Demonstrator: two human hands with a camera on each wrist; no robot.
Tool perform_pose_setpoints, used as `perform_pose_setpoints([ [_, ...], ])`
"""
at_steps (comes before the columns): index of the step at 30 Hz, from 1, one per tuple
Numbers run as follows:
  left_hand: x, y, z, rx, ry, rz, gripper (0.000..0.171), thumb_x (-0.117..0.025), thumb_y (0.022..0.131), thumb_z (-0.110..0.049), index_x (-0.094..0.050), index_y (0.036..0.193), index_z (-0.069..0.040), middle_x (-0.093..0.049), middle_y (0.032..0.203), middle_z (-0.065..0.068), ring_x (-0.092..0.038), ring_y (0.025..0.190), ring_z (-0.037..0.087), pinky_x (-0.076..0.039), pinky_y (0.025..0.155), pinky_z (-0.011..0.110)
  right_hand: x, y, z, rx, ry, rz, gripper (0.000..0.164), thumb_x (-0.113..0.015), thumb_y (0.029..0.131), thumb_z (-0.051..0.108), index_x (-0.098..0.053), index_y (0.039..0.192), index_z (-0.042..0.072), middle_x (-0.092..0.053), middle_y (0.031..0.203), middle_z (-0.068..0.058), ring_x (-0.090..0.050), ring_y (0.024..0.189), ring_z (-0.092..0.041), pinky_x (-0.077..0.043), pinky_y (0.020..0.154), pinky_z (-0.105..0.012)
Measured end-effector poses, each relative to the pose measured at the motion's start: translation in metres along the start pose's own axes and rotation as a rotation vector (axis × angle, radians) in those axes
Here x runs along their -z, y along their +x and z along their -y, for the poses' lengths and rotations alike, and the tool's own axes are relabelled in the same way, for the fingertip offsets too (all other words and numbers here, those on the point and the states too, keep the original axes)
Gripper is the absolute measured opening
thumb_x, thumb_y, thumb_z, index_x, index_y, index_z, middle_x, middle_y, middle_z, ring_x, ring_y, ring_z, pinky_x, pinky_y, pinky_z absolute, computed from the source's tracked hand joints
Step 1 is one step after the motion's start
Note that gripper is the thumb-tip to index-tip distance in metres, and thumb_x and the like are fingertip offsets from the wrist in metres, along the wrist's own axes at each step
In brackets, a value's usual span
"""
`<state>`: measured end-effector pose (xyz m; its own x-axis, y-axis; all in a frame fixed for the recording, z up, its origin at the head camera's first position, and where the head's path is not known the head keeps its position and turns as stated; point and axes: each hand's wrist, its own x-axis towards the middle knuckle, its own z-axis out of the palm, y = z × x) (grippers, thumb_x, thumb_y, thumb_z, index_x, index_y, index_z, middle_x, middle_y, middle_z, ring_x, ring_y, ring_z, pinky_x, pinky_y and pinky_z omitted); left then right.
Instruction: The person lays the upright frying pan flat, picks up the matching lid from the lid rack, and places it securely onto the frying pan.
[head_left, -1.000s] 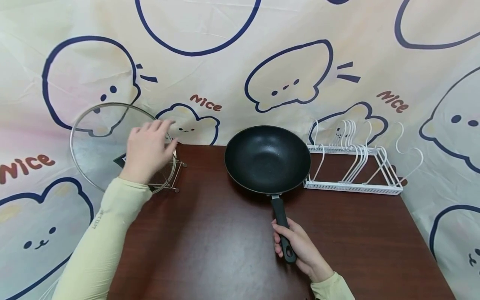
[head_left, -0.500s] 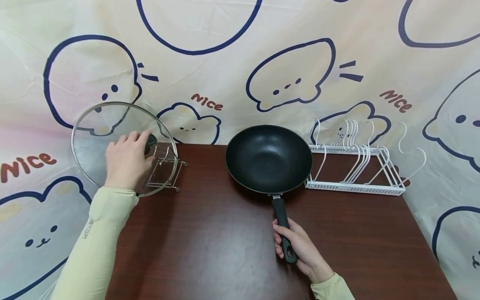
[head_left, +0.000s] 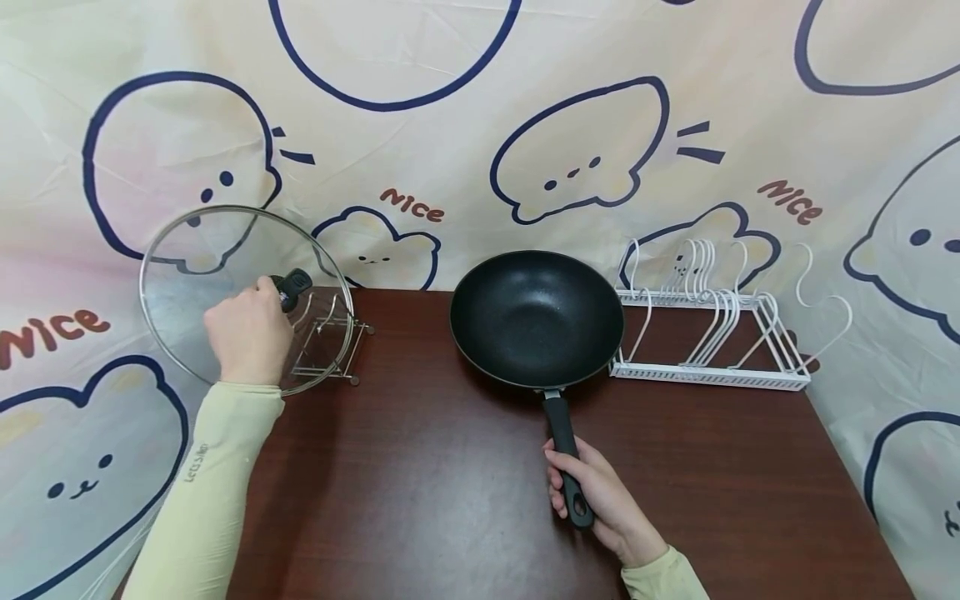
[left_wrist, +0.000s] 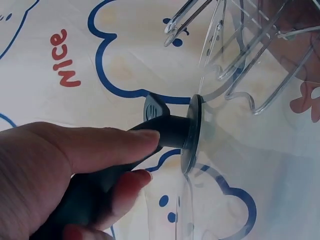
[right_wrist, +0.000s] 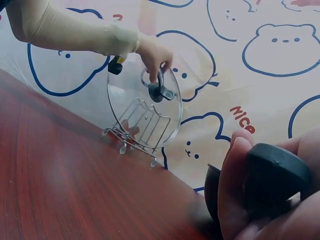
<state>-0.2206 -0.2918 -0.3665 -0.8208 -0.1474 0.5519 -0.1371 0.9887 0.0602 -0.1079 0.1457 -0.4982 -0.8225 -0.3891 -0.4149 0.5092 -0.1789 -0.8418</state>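
At the left, a round glass pot lid [head_left: 176, 308] with a metal rim stands on edge in a small wire rack [head_left: 347, 358]. My left hand [head_left: 251, 337] grips its black handle [head_left: 295, 287]. In the left wrist view, the thumb lies along this handle [left_wrist: 172, 131] and fingers curl underneath. A black wok [head_left: 536, 321] sits at the middle of the table, inside facing up. My right hand [head_left: 603, 500] holds the wok's handle [head_left: 558, 425] near its end. Close up in the right wrist view, fingers wrap the handle end [right_wrist: 275, 170], and most of the wok is hidden.
A white rack [head_left: 705, 379] with several upright curved dividers stands at the back right, close beside the wok. The brown table [head_left: 435, 483] meets a cartoon-printed cloth [head_left: 450, 150] at the back and sides.
My left hand has come left and down from in front of the lid, and its fingers have closed round the lid's handle. The right hand and the wok have stayed put.
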Motion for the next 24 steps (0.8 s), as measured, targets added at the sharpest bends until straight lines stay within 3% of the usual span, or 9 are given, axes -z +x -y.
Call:
perform_pose_setpoints([
  [4,-0.0007,0.0016,0.0007,0.024,0.012,0.022,0.01,-0.055,0.085,0.004,-0.05,0.077,0.004,-0.064,0.073,0.036,-0.062,0.064,0.058,-0.043,0.047,0.062,0.0,-0.0003,-0.0007,0.003,0.003,0.006,0.041,-0.06,0.105,0.03,-0.044,0.13,0.002,-0.053,0.074,0.003,-0.056,0.056,-0.01,-0.051,0.054,-0.022],
  [13,-0.0043,0.0013,0.0042,-0.017,-0.014,-0.036,0.009,-0.06,0.081,0.003,-0.052,0.077,0.006,-0.064,0.072,0.036,-0.061,0.061,0.059,-0.039,0.044,0.062,0.0006,-0.0008,-0.0001,0.004,0.006,0.013,0.04,-0.06,0.105,0.03,-0.044,0.13,0.003,-0.052,0.074,0.003,-0.056,0.056,-0.01,-0.051,0.054,-0.022],
  [24,-0.0034,0.0009,0.0077,-0.009,-0.009,-0.006,0.011,-0.065,0.081,0.001,-0.057,0.083,0.008,-0.065,0.075,0.037,-0.062,0.064,0.06,-0.043,0.048,0.064,0.0005,0.0001,-0.0005,0.004,0.01,0.014,0.041,-0.06,0.105,0.03,-0.043,0.131,0.002,-0.053,0.074,0.003,-0.055,0.055,-0.01,-0.051,0.053,-0.022],
])
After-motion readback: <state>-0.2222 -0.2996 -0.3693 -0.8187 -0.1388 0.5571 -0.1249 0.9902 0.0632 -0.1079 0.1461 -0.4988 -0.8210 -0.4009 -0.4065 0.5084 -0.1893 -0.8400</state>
